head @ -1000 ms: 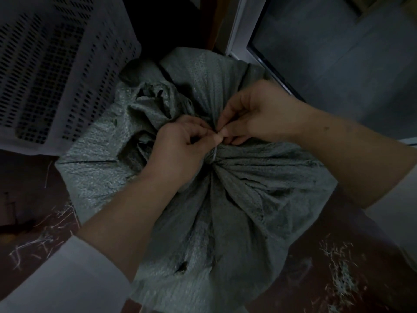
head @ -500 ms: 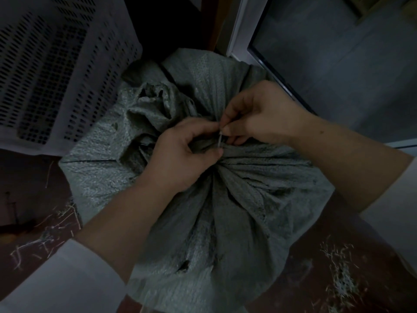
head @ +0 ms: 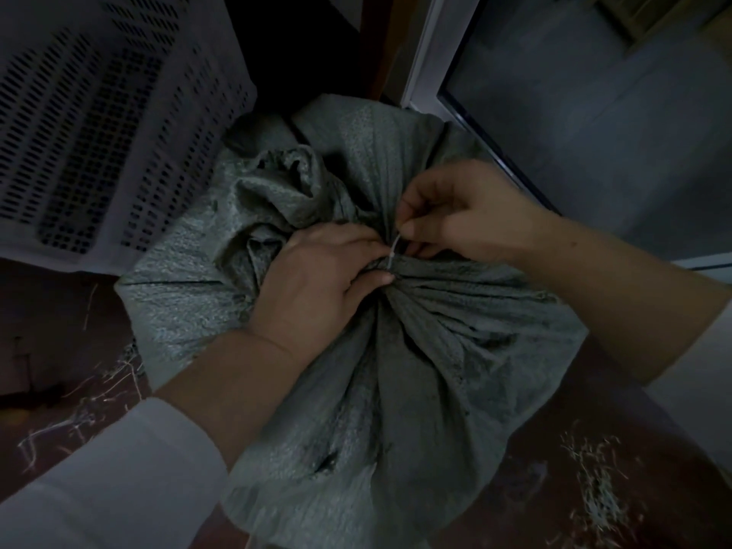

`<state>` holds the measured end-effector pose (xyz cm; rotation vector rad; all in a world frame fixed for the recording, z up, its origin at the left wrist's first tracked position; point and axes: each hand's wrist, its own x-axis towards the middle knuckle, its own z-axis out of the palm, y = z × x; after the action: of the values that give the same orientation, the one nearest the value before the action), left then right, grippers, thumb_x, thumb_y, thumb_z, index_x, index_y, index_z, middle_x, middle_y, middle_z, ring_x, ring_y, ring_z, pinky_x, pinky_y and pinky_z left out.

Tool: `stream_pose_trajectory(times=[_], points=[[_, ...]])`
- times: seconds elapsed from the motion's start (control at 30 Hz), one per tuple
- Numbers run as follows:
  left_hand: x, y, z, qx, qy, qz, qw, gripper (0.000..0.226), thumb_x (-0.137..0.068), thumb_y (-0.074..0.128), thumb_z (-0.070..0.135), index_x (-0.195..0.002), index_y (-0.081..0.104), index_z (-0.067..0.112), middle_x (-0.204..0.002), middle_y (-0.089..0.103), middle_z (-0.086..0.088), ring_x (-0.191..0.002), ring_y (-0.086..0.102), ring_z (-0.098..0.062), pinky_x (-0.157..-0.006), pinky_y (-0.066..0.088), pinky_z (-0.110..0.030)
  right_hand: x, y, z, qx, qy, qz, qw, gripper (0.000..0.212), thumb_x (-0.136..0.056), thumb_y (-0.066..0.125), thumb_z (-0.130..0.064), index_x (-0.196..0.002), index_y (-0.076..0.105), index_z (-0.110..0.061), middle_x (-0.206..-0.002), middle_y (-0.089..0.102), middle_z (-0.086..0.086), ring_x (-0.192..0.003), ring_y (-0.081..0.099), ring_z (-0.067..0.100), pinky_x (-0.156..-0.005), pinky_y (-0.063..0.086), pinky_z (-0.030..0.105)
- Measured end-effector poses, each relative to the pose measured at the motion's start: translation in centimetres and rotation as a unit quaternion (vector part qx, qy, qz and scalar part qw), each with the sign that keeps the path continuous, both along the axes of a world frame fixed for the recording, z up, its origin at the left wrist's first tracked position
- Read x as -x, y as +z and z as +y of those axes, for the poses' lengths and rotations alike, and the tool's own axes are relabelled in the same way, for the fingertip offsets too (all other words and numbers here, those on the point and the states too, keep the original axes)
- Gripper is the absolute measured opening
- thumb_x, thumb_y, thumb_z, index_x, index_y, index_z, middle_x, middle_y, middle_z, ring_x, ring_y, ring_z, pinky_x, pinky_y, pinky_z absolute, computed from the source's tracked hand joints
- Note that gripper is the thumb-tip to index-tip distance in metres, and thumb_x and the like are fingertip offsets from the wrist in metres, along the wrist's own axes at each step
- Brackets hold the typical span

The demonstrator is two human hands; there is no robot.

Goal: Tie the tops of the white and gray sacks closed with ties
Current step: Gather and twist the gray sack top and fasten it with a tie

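At centre, gray woven sack [head: 435,370], contents hidden; left hand [head: 313,287] clenches its gathered neck, right hand [head: 463,219] at 1 o'clock pinches the pale tie [head: 394,251]. At 10 o'clock, white perforated crate [head: 99,124].

The dark floor [head: 59,311] bears the gray sack [head: 435,370], a white crate [head: 99,132] and what look like straw bits [head: 594,489].

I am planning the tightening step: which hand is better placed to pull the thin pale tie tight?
Probably the right hand: its fingers pinch the thin pale tie above the gathered neck. The left hand grips that neck of the gray woven sack, so it is occupied.
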<state>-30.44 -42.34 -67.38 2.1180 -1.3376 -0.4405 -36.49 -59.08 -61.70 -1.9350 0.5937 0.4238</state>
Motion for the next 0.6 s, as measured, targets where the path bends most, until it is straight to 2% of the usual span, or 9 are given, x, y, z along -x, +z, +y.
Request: stream_pose_trajectory(times=[0.1,0.13,0.2,0.23,0.3,0.37,0.4,0.47,0.6], points=[[-0.1,-0.1,-0.3,0.004,0.000,0.005,1.000,0.034,-0.083,0.055,0.034,-0.101,0.072,0.010,-0.102,0.070,-0.006,-0.092,0.066,-0.025,-0.083,0.053,-0.043,-0.3,1.1,-0.4,0.058,0.070,0.008,0.996,0.026,-0.081,0.061,-0.002,-0.099,0.065,-0.021,-0.089,0.063,-0.004,-0.083,0.062,0.011,-0.076,0.053,0.017],[-0.2,-0.1,-0.3,0.004,0.001,0.003,1.000,0.034,-0.082,0.055,0.034,-0.100,0.072,0.010,-0.102,0.070,-0.006,-0.091,0.066,-0.025,-0.083,0.053,-0.042,-0.4,1.4,-0.2,0.105,0.113,-0.001,0.988,0.034,-0.081,0.064,-0.009,-0.112,0.063,-0.023,-0.100,0.062,-0.005,-0.090,0.060,0.010,-0.081,0.049,0.018],[-0.2,-0.1,-0.4,0.010,0.002,-0.002,1.000,0.035,-0.082,0.055,0.034,-0.098,0.072,0.009,-0.101,0.071,-0.007,-0.090,0.066,-0.026,-0.082,0.053,-0.041,-0.5,2.0,0.6,0.204,0.228,-0.013,0.952,0.035,-0.083,0.063,-0.025,-0.118,0.062,-0.020,-0.113,0.062,-0.002,-0.096,0.058,0.014,-0.087,0.048,0.030],[-0.2,-0.2,-0.4,0.014,0.002,-0.002,1.000,0.034,-0.082,0.055,0.034,-0.097,0.072,0.009,-0.101,0.071,-0.007,-0.091,0.066,-0.026,-0.082,0.053,-0.039,-0.5,2.2,1.1,0.256,0.281,-0.004,0.925,0.031,-0.086,0.059,-0.028,-0.114,0.064,-0.018,-0.109,0.063,0.002,-0.096,0.058,0.017,-0.084,0.049,0.032],[-0.2,-0.3,-0.4,0.022,0.006,-0.003,1.000,0.034,-0.081,0.055,0.034,-0.098,0.072,0.009,-0.102,0.070,-0.007,-0.092,0.064,-0.023,-0.081,0.050,-0.032,-0.7,2.3,1.7,0.336,0.329,0.019,0.882,0.018,-0.091,0.051,-0.022,-0.097,0.065,-0.012,-0.087,0.058,0.005,-0.085,0.056,0.022,-0.074,0.048,0.029],[-0.1,-0.4,-0.4,0.032,0.011,-0.007,0.999,0.035,-0.081,0.055,0.033,-0.100,0.072,0.009,-0.103,0.070,-0.008,-0.095,0.058,-0.018,-0.084,0.044,-0.031,-1.4,2.9,2.3,0.376,0.353,0.039,0.856,0.027,-0.093,0.046,-0.014,-0.066,0.046,-0.011,-0.065,0.037,0.001,-0.064,0.043,0.019,-0.060,0.040,0.027],[-0.1,-0.4,-0.4,0.037,0.009,-0.009,0.999,0.035,-0.081,0.054,0.033,-0.101,0.072,0.009,-0.104,0.070,-0.009,-0.096,0.054,-0.016,-0.085,0.042,-0.030,-1.7,3.2,2.6,0.379,0.371,0.054,0.846,0.036,-0.093,0.046,-0.015,-0.059,0.034,-0.013,-0.062,0.030,-0.001,-0.056,0.034,0.016,-0.054,0.036,0.027],[-0.3,-0.2,-0.4,0.043,-0.006,-0.013,0.999,0.036,-0.081,0.055,0.032,-0.102,0.071,0.008,-0.104,0.070,-0.011,-0.097,0.050,-0.015,-0.086,0.040,-0.026,-2.3,3.5,2.9,0.377,0.409,0.078,0.827,0.042,-0.092,0.047,-0.020,-0.057,0.024,-0.015,-0.062,0.026,-0.002,-0.052,0.024,0.011,-0.048,0.029,0.024],[-1.3,0.1,0.1,0.033,-0.073,-0.046,0.996,0.041,-0.080,0.055,0.034,-0.108,0.069,0.006,-0.108,0.068,-0.013,-0.108,0.045,-0.019,-0.096,0.033,-0.025,-2.9,3.6,3.3,0.365,0.458,0.133,0.799,0.039,-0.093,0.045,-0.017,-0.058,0.028,-0.016,-0.063,0.031,-0.001,-0.053,0.030,0.011,-0.047,0.030,0.023]])
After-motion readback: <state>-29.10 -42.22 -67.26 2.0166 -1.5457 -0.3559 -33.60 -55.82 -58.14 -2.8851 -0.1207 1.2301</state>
